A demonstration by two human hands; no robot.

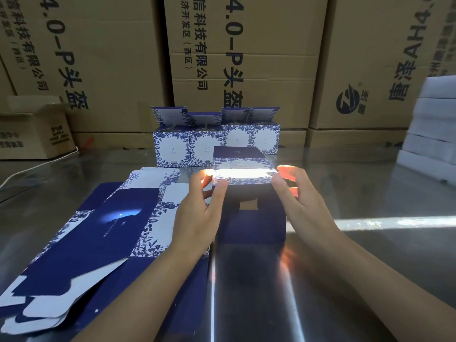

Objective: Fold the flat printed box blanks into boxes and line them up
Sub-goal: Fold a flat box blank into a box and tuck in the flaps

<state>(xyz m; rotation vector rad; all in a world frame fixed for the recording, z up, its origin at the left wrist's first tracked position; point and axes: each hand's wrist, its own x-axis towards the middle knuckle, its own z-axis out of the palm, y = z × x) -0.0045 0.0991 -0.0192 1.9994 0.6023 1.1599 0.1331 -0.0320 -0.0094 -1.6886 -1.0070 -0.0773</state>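
Blue-and-white folded boxes (172, 149), four as far as I can count, are standing in a row at the back of the steel table (370, 243), top flaps up. A loose pile of flat blanks (118, 225) is lying at my left, so plenty is remaining. I am working the current box (243, 177) just before the row: my left hand (197, 218) and right hand (303, 206) are pinching its two ends, fingers narrowly curled.

Warehouse packing area, stacked printed shipping cartons (246, 58), shiny metal worktable (357, 255)
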